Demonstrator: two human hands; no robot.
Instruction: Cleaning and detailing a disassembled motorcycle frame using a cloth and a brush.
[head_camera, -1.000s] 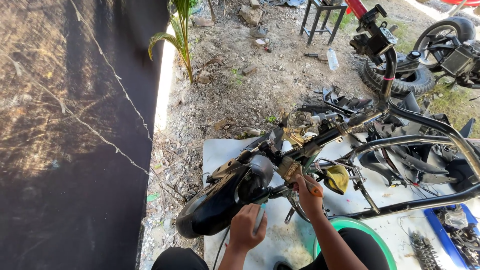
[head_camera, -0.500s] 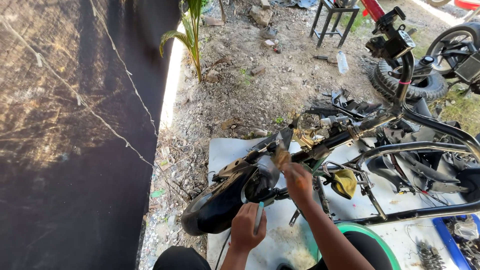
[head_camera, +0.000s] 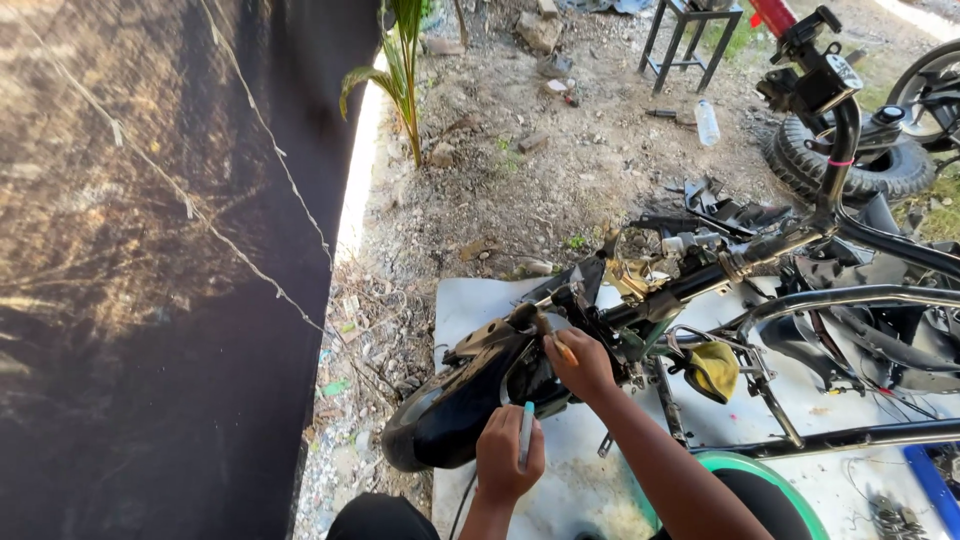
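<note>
Left hand is closed around a slim light-blue tool, held upright just below the glossy black fender. Right hand grips what looks like an orange-handled screwdriver, pressed against the stripped motorbike frame lying on a white sheet.

Outdoors in daylight, a dark tarp wall stands beside stony dirt ground, with a small palm plant and a metal stool.

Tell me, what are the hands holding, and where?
Left hand grips a light-blue pen-like tool around its lower part. Right hand holds a small orange-handled tool against the motorbike's black fender.
</note>
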